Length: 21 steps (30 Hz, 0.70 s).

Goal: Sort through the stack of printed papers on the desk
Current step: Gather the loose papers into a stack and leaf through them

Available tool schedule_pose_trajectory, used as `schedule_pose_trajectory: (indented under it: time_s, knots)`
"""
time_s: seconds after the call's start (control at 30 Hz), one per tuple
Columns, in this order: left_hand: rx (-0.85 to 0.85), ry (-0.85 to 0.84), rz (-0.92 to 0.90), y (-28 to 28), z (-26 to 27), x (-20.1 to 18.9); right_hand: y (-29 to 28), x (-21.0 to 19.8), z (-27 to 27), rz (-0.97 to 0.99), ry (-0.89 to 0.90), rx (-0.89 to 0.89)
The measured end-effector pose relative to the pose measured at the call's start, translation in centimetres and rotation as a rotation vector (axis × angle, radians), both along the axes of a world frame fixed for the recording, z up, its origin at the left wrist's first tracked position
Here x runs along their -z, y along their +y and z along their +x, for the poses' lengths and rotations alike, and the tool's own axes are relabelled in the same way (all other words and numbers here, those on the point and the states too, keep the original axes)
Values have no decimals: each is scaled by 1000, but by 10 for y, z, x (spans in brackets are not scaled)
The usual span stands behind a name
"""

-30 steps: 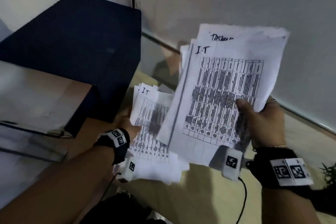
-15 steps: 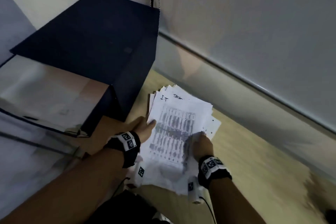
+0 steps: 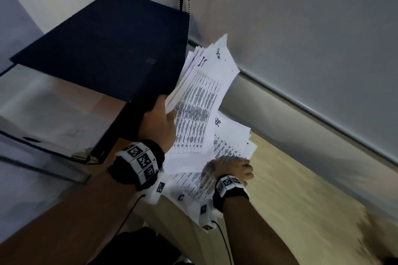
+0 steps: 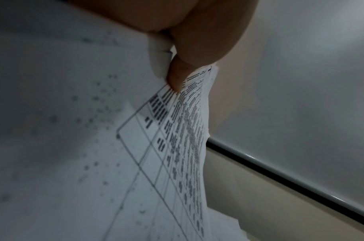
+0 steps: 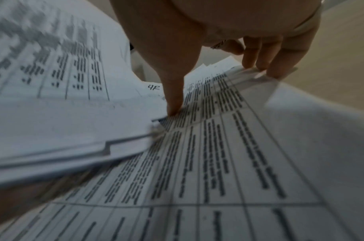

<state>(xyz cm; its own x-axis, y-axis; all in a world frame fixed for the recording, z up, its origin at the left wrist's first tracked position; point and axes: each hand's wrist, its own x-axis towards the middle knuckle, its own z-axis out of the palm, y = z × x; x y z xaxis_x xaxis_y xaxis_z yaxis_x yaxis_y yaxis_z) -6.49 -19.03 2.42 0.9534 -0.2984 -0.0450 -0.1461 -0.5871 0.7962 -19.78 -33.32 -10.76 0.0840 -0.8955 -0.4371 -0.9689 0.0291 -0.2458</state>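
Each wrist wears a black strap: the left band (image 3: 120, 175) and the right band (image 3: 233, 194) both carry white blocks (image 3: 142, 160) printed with black square markers. Under each sits a small white box (image 3: 156, 191) with a thin black cable (image 3: 224, 241). A ring (image 3: 243, 162) circles a finger of the right hand (image 3: 231, 168).

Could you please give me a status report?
Left hand grips raised bundle of white printed sheets. Right hand on flat white paper pile, grip unclear. Dark blue box close beside bundle.
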Motion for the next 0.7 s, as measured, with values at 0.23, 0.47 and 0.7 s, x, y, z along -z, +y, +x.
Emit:
schedule_pose_trajectory:
  time_s: [0.23, 0.47, 0.7]
  knots:
    - [-48, 7, -53, -1, 4, -16, -5, 3, 13, 45, 1, -33]
    - [-69, 69, -63, 0, 7, -12, 13, -1, 23, 6, -67, -9]
    - [-58, 68, -69, 2, 6, -6, 10, -10, 22, 117, -93, 57]
